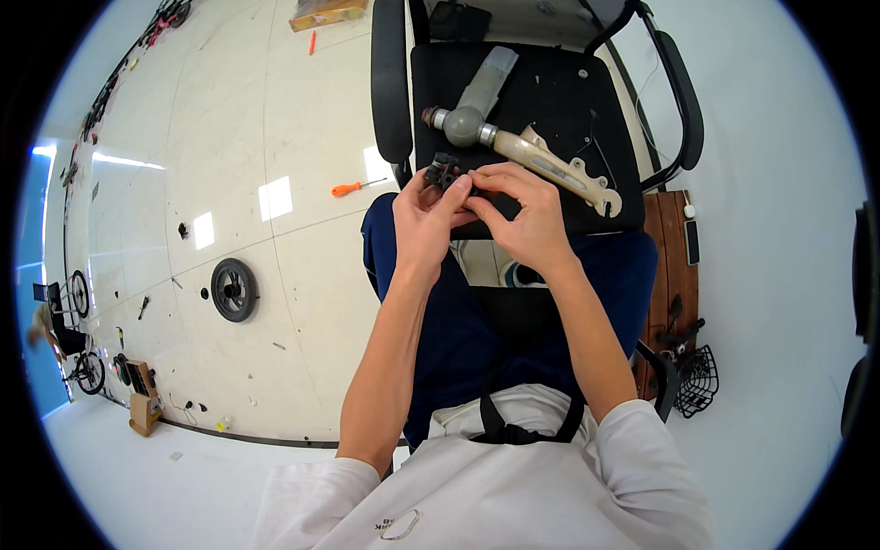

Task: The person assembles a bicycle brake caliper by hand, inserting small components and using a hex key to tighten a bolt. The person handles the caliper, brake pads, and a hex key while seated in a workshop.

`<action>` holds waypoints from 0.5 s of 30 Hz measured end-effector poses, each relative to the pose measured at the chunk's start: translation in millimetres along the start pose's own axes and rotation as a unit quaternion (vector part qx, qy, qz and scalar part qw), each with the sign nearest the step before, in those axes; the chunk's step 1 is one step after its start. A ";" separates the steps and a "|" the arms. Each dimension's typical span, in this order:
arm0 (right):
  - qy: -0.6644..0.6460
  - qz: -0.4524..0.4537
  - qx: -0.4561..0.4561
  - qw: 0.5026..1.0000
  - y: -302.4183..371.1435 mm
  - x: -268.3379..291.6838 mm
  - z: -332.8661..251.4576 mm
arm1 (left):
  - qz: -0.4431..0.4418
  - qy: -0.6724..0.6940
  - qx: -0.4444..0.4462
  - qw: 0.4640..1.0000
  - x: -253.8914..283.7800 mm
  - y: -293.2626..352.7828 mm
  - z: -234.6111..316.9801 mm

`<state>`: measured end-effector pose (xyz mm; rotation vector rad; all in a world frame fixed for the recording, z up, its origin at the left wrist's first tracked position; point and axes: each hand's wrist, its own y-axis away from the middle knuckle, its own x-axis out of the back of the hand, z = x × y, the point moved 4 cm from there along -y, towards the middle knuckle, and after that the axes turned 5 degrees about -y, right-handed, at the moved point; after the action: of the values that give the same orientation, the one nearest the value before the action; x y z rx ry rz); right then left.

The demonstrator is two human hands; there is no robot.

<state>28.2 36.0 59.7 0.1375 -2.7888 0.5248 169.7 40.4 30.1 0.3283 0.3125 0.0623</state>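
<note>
Both my hands meet above the front edge of a black chair seat. A small black part, knobbly and perhaps plastic, is gripped in the fingers of my left hand. My right hand pinches at the same part from the right; its thumb and fingertips cover much of it. On the seat just beyond lies a metal assembly with a round grey joint, a flat grey arm and a beige arm that ends in a forked bracket. Small loose hardware is scattered near it.
The chair's armrests rise on both sides. On the tiled floor to the left lie an orange-handled screwdriver and a small black wheel. At right, a black wire basket sits beside a wooden board. Another person is at far left.
</note>
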 end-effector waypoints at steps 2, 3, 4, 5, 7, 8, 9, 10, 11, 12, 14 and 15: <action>-0.003 -0.010 -0.002 1.000 -0.7 -0.2 1.2 | 0.009 0.003 0.004 1.000 0.8 2.2 -0.7; -0.004 -0.018 -0.005 1.000 -1.6 -0.4 1.4 | 0.014 0.005 0.006 1.000 1.3 2.8 -1.0; -0.006 -0.027 -0.007 1.000 -2.0 -0.7 1.7 | 0.015 0.000 0.002 1.000 2.2 2.6 -1.6; -0.006 -0.032 -0.009 0.999 -1.8 -0.4 2.2 | 0.016 -0.005 -0.002 1.000 3.7 2.1 -2.8; -0.005 -0.043 -0.013 0.999 -1.1 0.8 3.2 | 0.013 -0.010 -0.007 1.000 3.6 1.3 -2.3; -0.016 -0.030 -0.014 0.999 -1.6 1.9 3.6 | 0.010 -0.010 -0.009 1.000 2.3 0.5 -0.6; -0.028 -0.018 -0.016 0.999 -1.8 2.7 3.9 | 0.006 -0.010 -0.010 1.000 0.8 -0.1 1.2; -0.040 -0.005 -0.017 0.999 -2.1 3.8 4.0 | 0.004 0.004 -0.001 1.000 -2.0 0.3 2.1; -0.044 0.007 -0.021 0.999 -2.5 3.9 2.7 | 0.003 0.016 0.008 1.000 -4.2 1.3 2.7; -0.048 0.018 -0.024 0.998 -3.2 4.8 -0.6 | 0.003 0.028 0.017 0.999 -4.8 1.7 2.9; -0.054 0.029 -0.039 0.997 -3.8 5.8 -6.0 | -0.023 0.065 0.040 0.997 -4.2 -0.4 2.2; -0.055 0.029 -0.050 0.997 -3.8 6.2 -8.0 | -0.034 0.100 0.057 0.993 -1.9 -1.0 0.9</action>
<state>25.1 35.2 70.0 0.0670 -2.9278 0.4013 168.2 39.0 31.1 0.4262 0.5269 0.0093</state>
